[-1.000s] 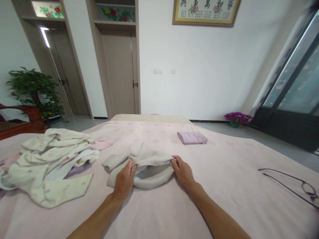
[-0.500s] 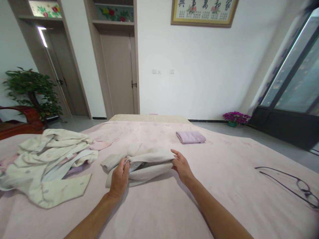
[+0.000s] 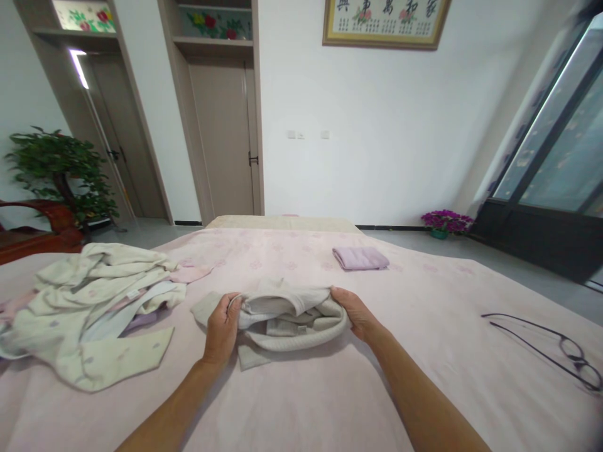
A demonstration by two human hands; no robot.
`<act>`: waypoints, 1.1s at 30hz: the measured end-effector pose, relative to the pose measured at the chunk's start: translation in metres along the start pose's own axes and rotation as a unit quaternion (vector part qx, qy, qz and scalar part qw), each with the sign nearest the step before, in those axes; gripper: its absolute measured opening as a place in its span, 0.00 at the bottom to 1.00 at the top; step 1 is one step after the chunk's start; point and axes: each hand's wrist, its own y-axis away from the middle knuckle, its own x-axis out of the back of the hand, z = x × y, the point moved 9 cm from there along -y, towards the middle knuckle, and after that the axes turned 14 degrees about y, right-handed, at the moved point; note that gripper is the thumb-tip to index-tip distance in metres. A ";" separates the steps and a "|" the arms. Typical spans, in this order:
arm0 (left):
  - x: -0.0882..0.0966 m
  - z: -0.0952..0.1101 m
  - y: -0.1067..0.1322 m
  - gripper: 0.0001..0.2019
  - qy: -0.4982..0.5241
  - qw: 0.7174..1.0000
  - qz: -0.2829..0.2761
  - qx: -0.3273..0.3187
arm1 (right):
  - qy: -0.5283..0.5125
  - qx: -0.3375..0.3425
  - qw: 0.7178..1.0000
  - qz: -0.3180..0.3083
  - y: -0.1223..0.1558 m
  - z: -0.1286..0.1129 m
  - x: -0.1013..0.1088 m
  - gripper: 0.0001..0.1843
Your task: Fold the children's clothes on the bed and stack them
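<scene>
A light grey garment (image 3: 292, 342) lies bunched on the pink bedspread (image 3: 301, 408) in front of me. Its opening faces me and gapes, showing folds and a small label inside. My left hand (image 3: 223, 329) grips the left edge of the opening, thumb on top. On the other side, my right hand (image 3: 355, 314) pinches the right edge, its fingers partly hidden by the cloth. A grey sleeve or leg end sticks out left of my left hand. What kind of garment it is I cannot tell for sure.
To the left lies a loose heap of cream clothes (image 3: 94, 307). A folded lilac cloth (image 3: 360, 258) rests farther back on the bedspread. Eyeglasses (image 3: 572, 358) with dark frames lie at the right.
The garment's opening has been pulled wider and now shows its inside. My right hand has shifted slightly right, and the cloth's near edge hangs lower.
</scene>
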 end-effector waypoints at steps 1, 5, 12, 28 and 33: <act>0.002 -0.003 -0.002 0.18 0.009 1.000 0.003 0.008 | 0.039 -0.002 0.999 0.018 0.000 0.002 0.006 0.27; 0.009 -0.019 -0.008 0.19 0.067 0.997 0.023 0.041 | 0.125 -0.007 0.992 0.018 0.001 0.005 0.012 0.30; 0.001 -0.059 -0.007 0.31 0.284 0.944 0.020 0.167 | 0.032 -0.031 0.998 -0.036 0.003 0.016 0.007 0.25; -0.010 -0.037 -0.003 0.22 0.212 0.959 -0.087 0.169 | -0.114 -0.054 0.992 0.014 -0.003 0.009 0.014 0.16; -0.024 -0.029 0.000 0.25 0.375 0.889 -0.074 0.253 | 0.039 -0.020 0.998 0.050 -0.002 -0.014 0.049 0.17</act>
